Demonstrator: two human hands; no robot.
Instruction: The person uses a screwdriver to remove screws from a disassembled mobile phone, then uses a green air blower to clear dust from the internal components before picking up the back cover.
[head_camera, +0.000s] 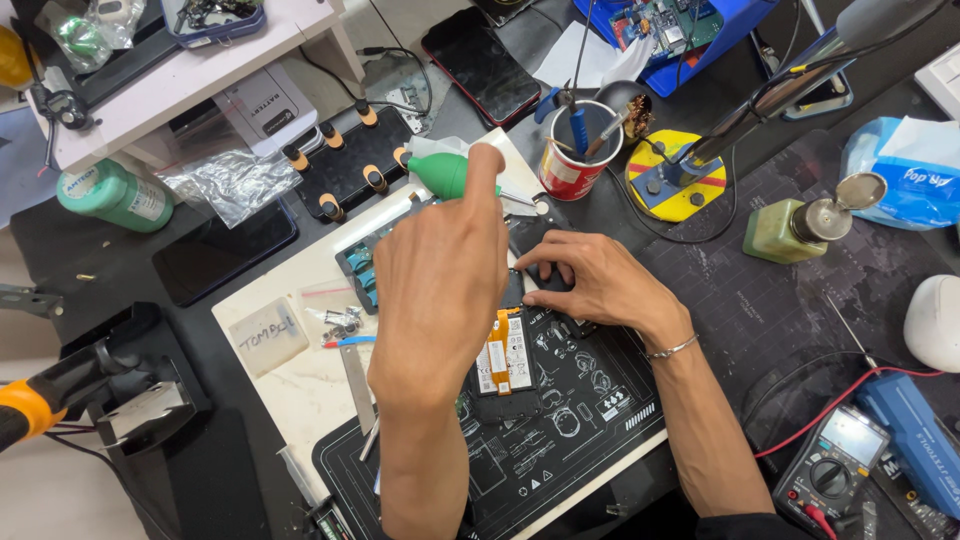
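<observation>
The left hand (440, 290) hangs raised in the centre of the frame, back toward the camera, fingers curled loosely with the index finger stretched up toward the top of the picture. I cannot tell whether anything is pinched underneath it; nothing shows in its grip. Its fingertip overlaps the green rubber air blower (450, 172), which lies just above it on the white board (300, 390), its nozzle pointing right.

The right hand (590, 285) sits lower and to the right, palm down, fingers spread and bent, the tips pressing on the upper edge of the opened phone (510, 365). It holds no tool; it steadies the phone by touch. A thin bracelet circles its wrist.

The phone lies back-off on the dark work mat (560, 440), directly below and between both hands. Its long axis runs roughly up and down the frame, tilted slightly, with the battery and its orange tab showing just under the left wrist. The right hand is the one in contact; the left is above it, apart.

Further out: a red tin of tools (572, 160) in the upper middle, a green dispenser bottle (790, 228) to the right, a multimeter (835, 470) at lower right, and a small heap of screws (340, 320) left of the phone.
</observation>
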